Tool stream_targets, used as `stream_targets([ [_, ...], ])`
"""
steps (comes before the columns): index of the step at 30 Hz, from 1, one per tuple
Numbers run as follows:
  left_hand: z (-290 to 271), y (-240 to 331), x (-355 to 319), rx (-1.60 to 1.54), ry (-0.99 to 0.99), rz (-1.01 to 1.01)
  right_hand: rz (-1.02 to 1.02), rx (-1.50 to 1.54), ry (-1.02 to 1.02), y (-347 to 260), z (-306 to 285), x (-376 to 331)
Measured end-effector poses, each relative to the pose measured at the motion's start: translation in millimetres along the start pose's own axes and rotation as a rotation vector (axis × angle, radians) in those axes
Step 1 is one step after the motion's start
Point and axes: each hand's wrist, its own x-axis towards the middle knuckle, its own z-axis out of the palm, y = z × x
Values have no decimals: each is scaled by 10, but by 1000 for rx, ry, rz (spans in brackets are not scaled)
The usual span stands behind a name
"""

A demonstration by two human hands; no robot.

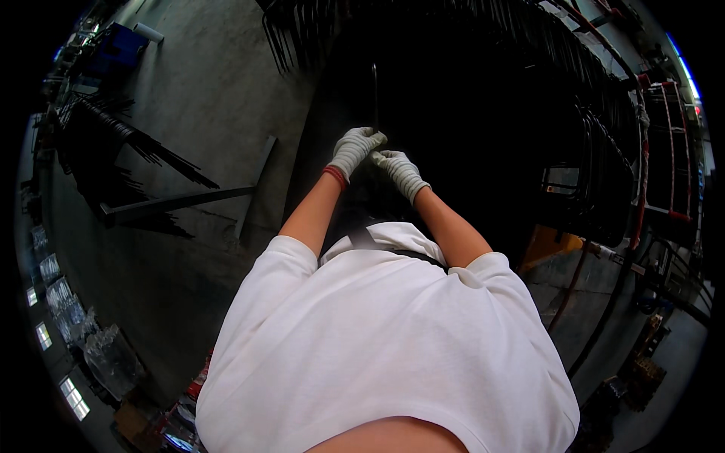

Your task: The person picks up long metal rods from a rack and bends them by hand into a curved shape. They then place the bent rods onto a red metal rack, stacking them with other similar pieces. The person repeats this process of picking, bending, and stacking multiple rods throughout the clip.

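Both gloved hands, left (355,148) and right (396,167), clamped together on thin dark rod (374,94); knit gloves may let it slip, judged.

There is a single view, from a fisheye camera worn on the person's head, and it looks steeply down along the body. The white shirt (377,347) fills the near lower half, very close to the lens. The gloved left hand (353,149) and right hand (398,171) meet near the centre, farther out. Beyond them lies a dark rack of rods (483,90). The grey concrete floor (211,106) curves away on the left, bent by the lens toward the dark rim.
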Motion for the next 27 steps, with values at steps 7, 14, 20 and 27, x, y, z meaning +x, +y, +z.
stream_targets([
  [7,54,149,-97,-36,24,-3,5,8,12,72,-18,54],
  [14,35,131,-89,-76,-25,-46,-37,10,97,19,20,-65],
  [20,95,160,-50,8,11,-2,72,-8,36,-152,-17,-128],
  [27,82,3,79,86,33,85,6,31,31,-72,6,-47],
])
